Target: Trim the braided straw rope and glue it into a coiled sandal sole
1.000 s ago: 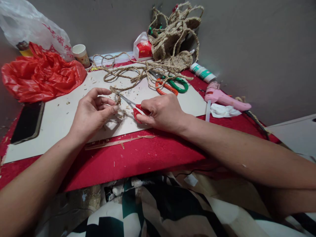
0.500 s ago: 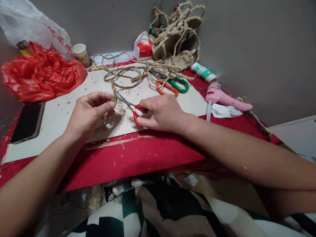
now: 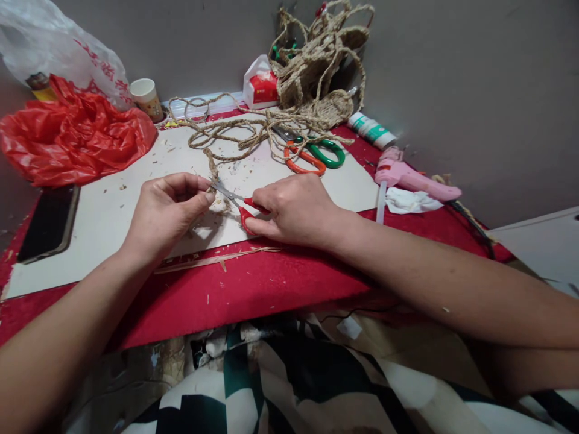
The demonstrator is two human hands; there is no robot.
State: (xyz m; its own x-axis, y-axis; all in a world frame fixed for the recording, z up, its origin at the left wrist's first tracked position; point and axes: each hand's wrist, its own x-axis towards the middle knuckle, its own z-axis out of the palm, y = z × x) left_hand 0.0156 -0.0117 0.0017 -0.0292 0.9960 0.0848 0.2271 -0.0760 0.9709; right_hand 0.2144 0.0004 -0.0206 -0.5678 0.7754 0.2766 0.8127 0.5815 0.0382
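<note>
Our left hand (image 3: 168, 208) pinches the rope (image 3: 210, 161), which rises past the fingertips on the far side, between both hands. Our right hand (image 3: 294, 208) grips red scissors (image 3: 245, 219), blades at the rope. Farther, we have coils (image 3: 246, 144); far left, red bag (image 3: 76, 141); right, glue gun (image 3: 416, 181).

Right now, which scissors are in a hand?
The red-handled scissors, in the right hand; the orange handle and green handle lie loose on the white board.
</note>
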